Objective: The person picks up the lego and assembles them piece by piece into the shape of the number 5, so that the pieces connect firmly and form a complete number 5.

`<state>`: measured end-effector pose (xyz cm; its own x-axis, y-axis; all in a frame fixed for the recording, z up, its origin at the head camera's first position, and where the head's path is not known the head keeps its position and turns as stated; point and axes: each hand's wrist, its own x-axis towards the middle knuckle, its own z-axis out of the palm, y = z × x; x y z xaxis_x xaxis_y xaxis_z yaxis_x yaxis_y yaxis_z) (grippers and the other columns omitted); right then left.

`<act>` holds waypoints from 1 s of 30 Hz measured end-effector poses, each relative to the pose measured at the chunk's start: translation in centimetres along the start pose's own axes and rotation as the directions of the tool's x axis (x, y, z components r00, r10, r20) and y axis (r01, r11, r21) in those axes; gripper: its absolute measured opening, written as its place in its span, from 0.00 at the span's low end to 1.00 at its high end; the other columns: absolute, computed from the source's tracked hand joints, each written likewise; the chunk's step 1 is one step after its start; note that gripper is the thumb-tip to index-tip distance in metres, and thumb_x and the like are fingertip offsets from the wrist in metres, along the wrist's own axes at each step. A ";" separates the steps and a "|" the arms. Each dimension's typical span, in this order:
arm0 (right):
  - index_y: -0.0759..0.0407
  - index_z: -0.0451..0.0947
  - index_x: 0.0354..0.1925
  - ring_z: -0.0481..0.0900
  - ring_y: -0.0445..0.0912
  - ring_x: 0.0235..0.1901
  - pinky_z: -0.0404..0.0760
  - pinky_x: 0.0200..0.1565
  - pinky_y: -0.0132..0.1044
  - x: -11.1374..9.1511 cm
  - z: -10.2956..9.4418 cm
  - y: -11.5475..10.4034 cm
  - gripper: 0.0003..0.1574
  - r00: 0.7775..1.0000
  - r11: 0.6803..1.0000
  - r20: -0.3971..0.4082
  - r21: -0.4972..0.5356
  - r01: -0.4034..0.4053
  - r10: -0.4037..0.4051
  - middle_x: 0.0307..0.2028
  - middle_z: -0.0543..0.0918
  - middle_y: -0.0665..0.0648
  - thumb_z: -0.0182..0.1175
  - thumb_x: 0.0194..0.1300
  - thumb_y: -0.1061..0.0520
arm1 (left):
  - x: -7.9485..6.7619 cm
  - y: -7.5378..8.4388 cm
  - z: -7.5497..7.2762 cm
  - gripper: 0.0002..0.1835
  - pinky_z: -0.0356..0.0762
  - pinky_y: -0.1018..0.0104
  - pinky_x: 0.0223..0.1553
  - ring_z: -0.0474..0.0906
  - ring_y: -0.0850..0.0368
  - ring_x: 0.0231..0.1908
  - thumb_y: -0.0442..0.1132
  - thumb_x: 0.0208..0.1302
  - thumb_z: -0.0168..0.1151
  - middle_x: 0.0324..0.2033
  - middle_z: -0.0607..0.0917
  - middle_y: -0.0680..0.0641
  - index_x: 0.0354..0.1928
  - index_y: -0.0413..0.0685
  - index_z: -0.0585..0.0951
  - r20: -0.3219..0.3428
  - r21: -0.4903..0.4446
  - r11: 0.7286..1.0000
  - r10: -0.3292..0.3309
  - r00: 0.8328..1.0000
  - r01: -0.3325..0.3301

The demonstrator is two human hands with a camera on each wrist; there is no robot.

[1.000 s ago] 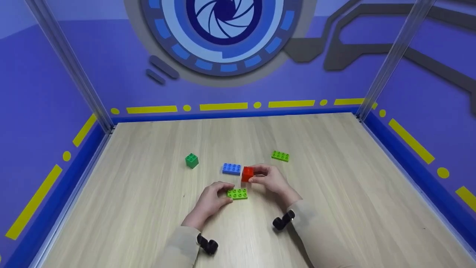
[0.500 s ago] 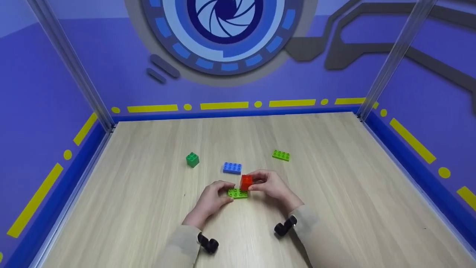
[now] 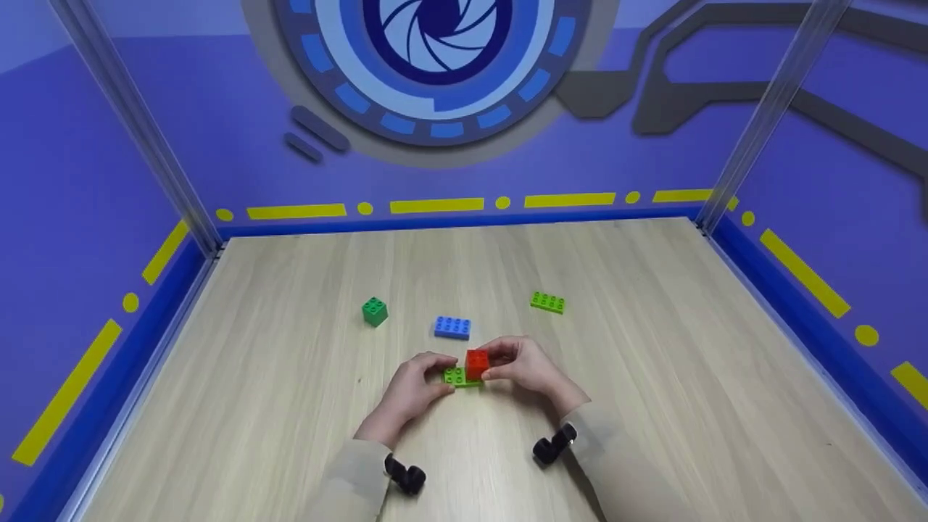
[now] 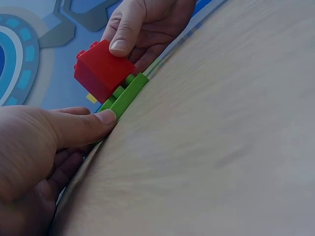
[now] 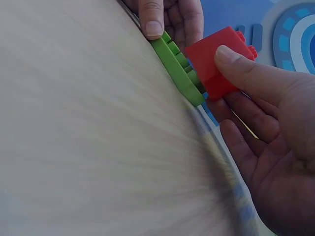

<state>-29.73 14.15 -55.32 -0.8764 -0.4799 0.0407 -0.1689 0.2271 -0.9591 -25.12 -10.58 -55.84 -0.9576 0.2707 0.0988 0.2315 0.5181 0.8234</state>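
Between thumb and fingers, my right hand (image 3: 528, 366) pinches a red building brick (image 3: 476, 364). The red brick (image 4: 103, 70) is slightly tilted just above the right part of a flat lime green brick (image 3: 454, 376); studs show beneath it in both wrist views. My left hand (image 3: 415, 391) grips the left end of that lime brick on the table, its thumb on the near edge. In the right wrist view the lime brick (image 5: 173, 66) lies flat, with a gap under part of the red brick (image 5: 216, 59).
Just behind the hands lies a blue brick (image 3: 452, 328). A dark green brick (image 3: 375, 311) stands to the left, and another flat lime brick (image 3: 547, 302) lies back right. Purple panels (image 3: 449, 185) wall the wooden table (image 3: 290, 362).
My right hand has brought the red brick toward me and a little left, from beside the blue brick to over the lime brick. The left hand has stayed in place.
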 end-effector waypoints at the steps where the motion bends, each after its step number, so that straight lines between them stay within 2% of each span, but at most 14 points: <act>1: 0.70 0.84 0.54 0.88 0.47 0.46 0.85 0.51 0.28 0.0 0.0 0.0 0.25 1.000 1.000 -0.001 -0.006 0.001 -0.001 0.48 0.88 0.69 0.74 0.56 0.68 | 0.0 0.0 0.0 0.22 0.76 0.47 0.67 0.80 0.46 0.61 0.33 0.61 0.74 0.55 0.87 0.46 0.58 0.46 0.84 0.002 -0.003 1.000 -0.006 1.000 0.006; 7: 0.70 0.84 0.54 0.87 0.44 0.46 0.84 0.50 0.26 -0.1 0.2 -0.2 0.26 1.000 1.000 0.002 0.001 -0.005 0.005 0.49 0.88 0.69 0.75 0.56 0.68 | 0.1 0.0 0.0 0.22 0.75 0.47 0.68 0.80 0.46 0.61 0.33 0.61 0.74 0.55 0.87 0.46 0.58 0.46 0.84 0.005 -0.016 1.000 -0.014 1.000 0.014; 13: 0.70 0.83 0.55 0.88 0.47 0.48 0.85 0.52 0.28 0.0 0.3 -0.2 0.26 1.000 1.000 0.009 0.009 -0.025 0.025 0.50 0.88 0.68 0.74 0.57 0.69 | 0.1 -0.1 0.0 0.21 0.75 0.46 0.68 0.80 0.45 0.61 0.33 0.61 0.74 0.55 0.87 0.46 0.57 0.46 0.84 -0.001 -0.011 1.000 -0.008 1.000 0.008; 23: 0.66 0.85 0.53 0.88 0.44 0.47 0.84 0.53 0.27 -0.1 0.3 -0.1 0.25 1.000 1.000 0.008 -0.026 0.001 -0.001 0.47 0.90 0.64 0.75 0.56 0.66 | 0.1 -0.1 0.0 0.21 0.77 0.46 0.66 0.80 0.45 0.60 0.32 0.60 0.74 0.54 0.87 0.45 0.57 0.45 0.85 -0.005 -0.023 1.000 0.014 1.000 -0.014; 30: 0.66 0.85 0.52 0.88 0.49 0.48 0.86 0.57 0.39 -0.3 0.3 -0.1 0.23 1.000 0.998 0.000 -0.068 0.007 -0.007 0.47 0.90 0.65 0.75 0.56 0.65 | 0.1 0.0 0.0 0.21 0.77 0.47 0.65 0.81 0.46 0.60 0.31 0.60 0.74 0.54 0.87 0.45 0.56 0.44 0.85 -0.008 -0.030 1.000 0.010 1.000 -0.010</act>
<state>-29.34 13.99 -55.34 -0.8753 -0.4812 0.0472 -0.2048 0.2807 -0.9377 -25.19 -10.51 -55.84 -0.9565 0.2694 0.1117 0.2362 0.4909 0.8386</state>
